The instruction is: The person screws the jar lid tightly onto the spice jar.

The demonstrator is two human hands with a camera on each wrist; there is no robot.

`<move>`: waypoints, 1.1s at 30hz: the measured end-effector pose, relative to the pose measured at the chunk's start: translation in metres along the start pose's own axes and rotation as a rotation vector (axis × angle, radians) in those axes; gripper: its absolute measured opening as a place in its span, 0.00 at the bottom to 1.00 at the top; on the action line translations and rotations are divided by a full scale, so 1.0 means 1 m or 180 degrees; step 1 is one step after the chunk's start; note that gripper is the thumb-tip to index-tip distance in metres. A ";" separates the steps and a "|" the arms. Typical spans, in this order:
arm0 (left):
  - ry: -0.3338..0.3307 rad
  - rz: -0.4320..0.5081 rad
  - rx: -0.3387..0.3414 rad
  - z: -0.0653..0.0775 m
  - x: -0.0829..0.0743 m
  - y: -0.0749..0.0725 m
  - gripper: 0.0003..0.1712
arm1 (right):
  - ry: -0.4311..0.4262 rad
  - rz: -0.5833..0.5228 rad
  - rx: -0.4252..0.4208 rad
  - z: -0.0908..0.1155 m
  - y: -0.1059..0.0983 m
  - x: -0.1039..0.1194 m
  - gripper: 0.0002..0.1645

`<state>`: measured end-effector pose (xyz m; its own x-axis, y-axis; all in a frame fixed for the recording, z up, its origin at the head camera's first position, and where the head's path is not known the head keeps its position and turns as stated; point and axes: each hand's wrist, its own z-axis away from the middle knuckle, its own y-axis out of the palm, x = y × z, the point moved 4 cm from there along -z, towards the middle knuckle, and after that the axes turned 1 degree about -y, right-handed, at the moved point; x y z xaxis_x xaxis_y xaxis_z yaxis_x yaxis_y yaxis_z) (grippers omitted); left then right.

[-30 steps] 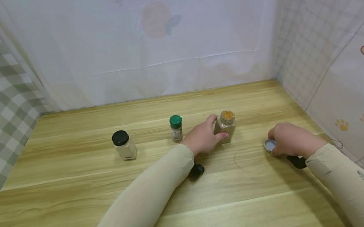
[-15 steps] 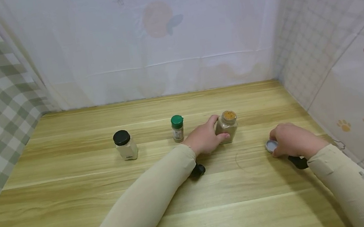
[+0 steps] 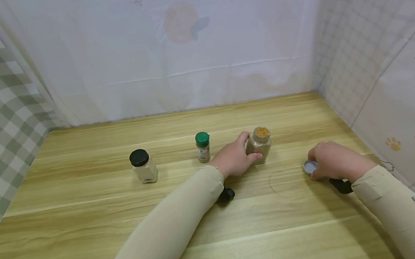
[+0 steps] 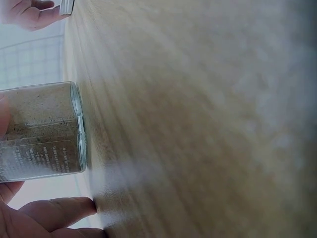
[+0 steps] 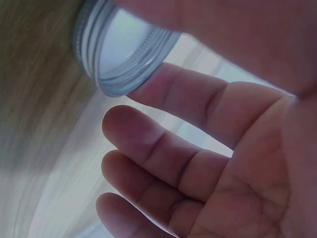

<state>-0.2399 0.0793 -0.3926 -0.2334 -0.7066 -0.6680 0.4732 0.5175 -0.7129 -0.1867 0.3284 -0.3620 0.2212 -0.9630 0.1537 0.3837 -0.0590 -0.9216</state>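
Glass spice jar (image 3: pixel 263 150), uncapped and upright, just right of the frame's centre, left hand (image 3: pixel 234 157) gripping its side, right hand (image 3: pixel 335 161) pinching a silver screw lid (image 3: pixel 310 167) farther right

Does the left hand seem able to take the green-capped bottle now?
Probably yes: the green-capped bottle stands close by, nothing visibly between, but the left hand must first release the jar it holds.

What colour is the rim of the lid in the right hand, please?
The lid's rim is silver-grey, seen best in the right wrist view.
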 end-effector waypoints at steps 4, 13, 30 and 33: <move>-0.0008 -0.0019 0.0020 0.001 0.000 0.000 0.45 | -0.0010 -0.0022 -0.0005 0.000 0.001 0.000 0.14; -0.0012 0.0002 0.0042 0.002 -0.001 -0.001 0.44 | -0.0040 -0.0021 0.0005 0.001 0.000 -0.002 0.17; 0.0004 -0.0058 0.0041 0.002 -0.003 -0.001 0.44 | 0.0042 -0.0118 -0.0561 -0.001 -0.018 0.004 0.22; 0.0009 -0.0053 0.0037 0.002 -0.004 -0.001 0.44 | 0.0031 -0.0158 -0.0606 -0.003 -0.020 0.007 0.22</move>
<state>-0.2377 0.0800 -0.3887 -0.2438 -0.7137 -0.6567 0.4792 0.5000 -0.7213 -0.1956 0.3226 -0.3432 0.1972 -0.9601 0.1982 0.2171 -0.1543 -0.9639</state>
